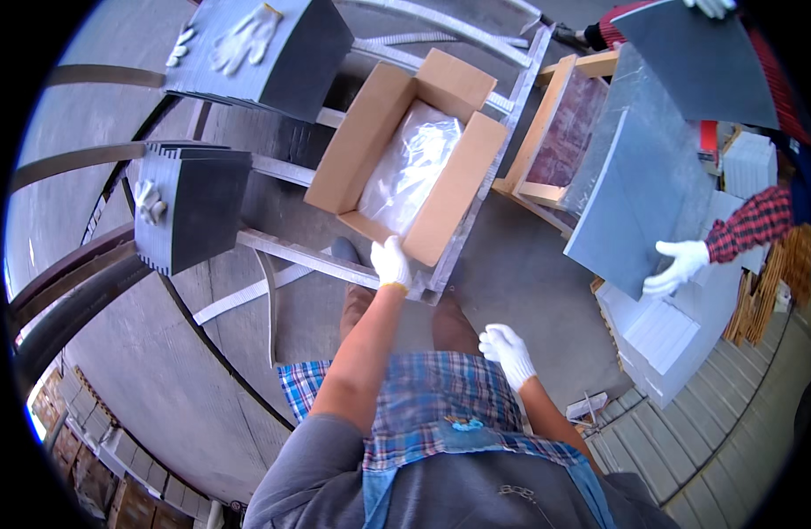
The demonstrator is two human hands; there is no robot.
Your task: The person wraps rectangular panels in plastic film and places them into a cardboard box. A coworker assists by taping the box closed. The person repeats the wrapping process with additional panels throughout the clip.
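Note:
An open cardboard box (370, 132) lined with a clear plastic bag (414, 167) rests on a metal frame rack (291, 251). My left hand (391, 263), in a white glove, grips the box's near rim. My right hand (508, 351), also gloved, hangs free above the floor with fingers loosely apart and holds nothing. A co-worker in a red plaid sleeve (754, 222) holds a large grey tile (639, 176) by its lower corner with a gloved hand (679, 267). Another grey tile (701, 57) is held at the top right.
Two stacks of dark tiles (194, 207) (273, 48) stand on the rack with spare white gloves lying on top. A wooden crate (564, 132) stands behind the box. White ribbed tiles (665, 335) lie at right on the floor. Cartons sit at the lower left.

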